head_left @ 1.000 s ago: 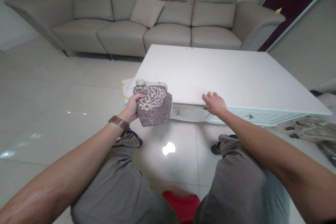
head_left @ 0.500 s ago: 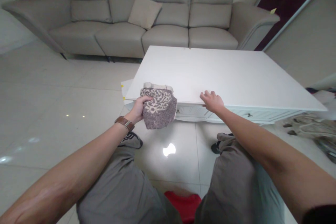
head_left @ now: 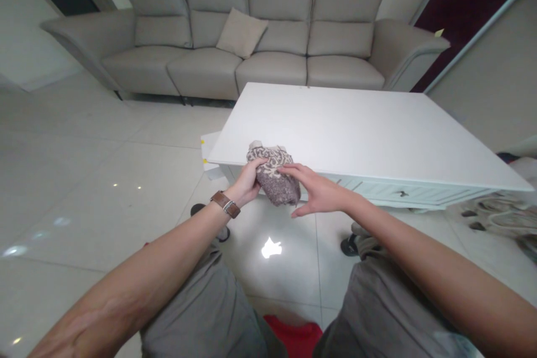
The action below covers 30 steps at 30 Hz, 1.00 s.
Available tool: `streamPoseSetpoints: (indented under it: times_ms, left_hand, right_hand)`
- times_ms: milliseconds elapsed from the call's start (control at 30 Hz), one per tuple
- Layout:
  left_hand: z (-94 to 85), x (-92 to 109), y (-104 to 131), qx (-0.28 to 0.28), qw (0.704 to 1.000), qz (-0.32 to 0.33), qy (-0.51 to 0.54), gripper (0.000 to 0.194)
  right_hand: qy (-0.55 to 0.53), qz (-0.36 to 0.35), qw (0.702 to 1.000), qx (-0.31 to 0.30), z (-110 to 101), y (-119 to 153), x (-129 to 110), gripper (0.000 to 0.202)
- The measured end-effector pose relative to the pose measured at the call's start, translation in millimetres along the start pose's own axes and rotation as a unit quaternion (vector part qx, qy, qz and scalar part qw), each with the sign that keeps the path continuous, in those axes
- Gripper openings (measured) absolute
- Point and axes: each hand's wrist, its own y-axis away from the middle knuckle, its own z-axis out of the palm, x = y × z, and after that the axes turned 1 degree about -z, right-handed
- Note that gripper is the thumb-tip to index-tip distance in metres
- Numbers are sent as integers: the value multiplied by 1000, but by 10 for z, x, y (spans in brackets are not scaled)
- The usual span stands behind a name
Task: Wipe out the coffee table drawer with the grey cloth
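Observation:
A folded brown-and-cream patterned cloth (head_left: 279,185) is over the front edge of the white coffee table (head_left: 335,128), towards its left end. My left hand (head_left: 248,182) grips the cloth at its left side, thumb on top and fingers mostly hidden. Over at the cloth's right side is my right hand (head_left: 321,190), thumb and fingers spread apart. Its fingertips lie over the cloth's patterned top; whether they press on it I cannot tell. The cloth's underside is out of sight.
Behind the table stands a grey sofa (head_left: 268,71) with a beige cushion (head_left: 241,32). A drawer knob (head_left: 403,194) sticks out of the table's front. Crumpled fabric (head_left: 499,210) lies at the right. Something red (head_left: 293,335) shows between my legs.
My right hand has left the table edge and come left to the cloth, its fingers spreading. My left hand still grips the cloth, now slightly further right. The view has shifted a little.

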Motion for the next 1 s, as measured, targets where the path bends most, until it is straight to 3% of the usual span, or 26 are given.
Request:
streamPoseSetpoints:
  times_ms: [133, 267, 400, 533, 600, 667, 800, 900, 1000]
  left_hand:
    - [51, 8, 28, -45, 999, -10, 19, 34]
    - [34, 71, 35, -104, 994, -36, -10, 34]
    - [3, 81, -13, -123, 986, -29, -110, 39]
    - [-55, 55, -91, -85, 969, 47, -229, 43]
    - [-93, 51, -107, -95, 940, 121, -306, 53]
    - [-119, 42, -91, -149, 889, 207, -381, 71]
    - [-82, -44, 6, -258, 788, 314, -461, 106]
    - [-2, -139, 66, -250, 764, 343, -487, 108]
    - [53, -178, 74, -226, 767, 344, -492, 84]
  right_hand:
    - [19, 20, 1000, 11, 69, 3, -76, 81]
    - [-85, 92, 988, 88, 1, -27, 73, 72]
    - [-220, 160, 933, 237, -17, -76, 197, 44]
    - [-326, 241, 862, 306, 27, -98, 244, 34]
    - [-375, 289, 821, 320, 42, -89, 250, 35]
    - [-418, 323, 785, 322, 48, -75, 251, 36]
    - [-472, 341, 750, 313, 48, -62, 240, 38]
    - [-496, 346, 733, 310, 52, -68, 222, 37]
    - [-497, 351, 731, 308, 58, -74, 214, 36]
